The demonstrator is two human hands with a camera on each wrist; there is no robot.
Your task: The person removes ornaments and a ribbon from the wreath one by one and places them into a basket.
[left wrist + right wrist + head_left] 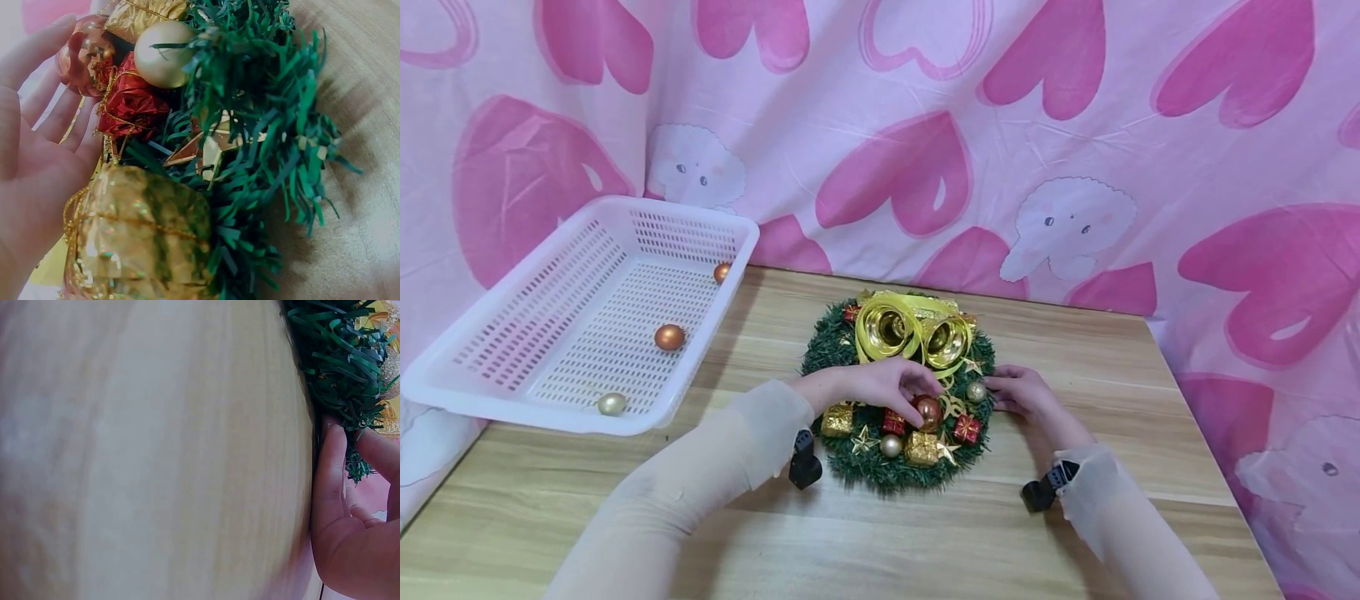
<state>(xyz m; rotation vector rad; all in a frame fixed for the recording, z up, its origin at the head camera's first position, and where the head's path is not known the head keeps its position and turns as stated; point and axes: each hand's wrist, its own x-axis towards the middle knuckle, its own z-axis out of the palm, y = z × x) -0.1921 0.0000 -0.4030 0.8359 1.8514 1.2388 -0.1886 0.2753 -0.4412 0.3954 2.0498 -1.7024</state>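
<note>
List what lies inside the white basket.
Three small balls lie inside the white basket: a copper ball mid-floor, an orange one at the far corner and a pale gold one by the near wall. Nothing covers its floor.

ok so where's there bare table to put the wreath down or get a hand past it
Bare wood lies along the near edge of the table, below the wreath, and on the far right between wreath and table edge. It is crowded at the wreath, where the left hand and right hand sit, and beside the white basket.
</note>
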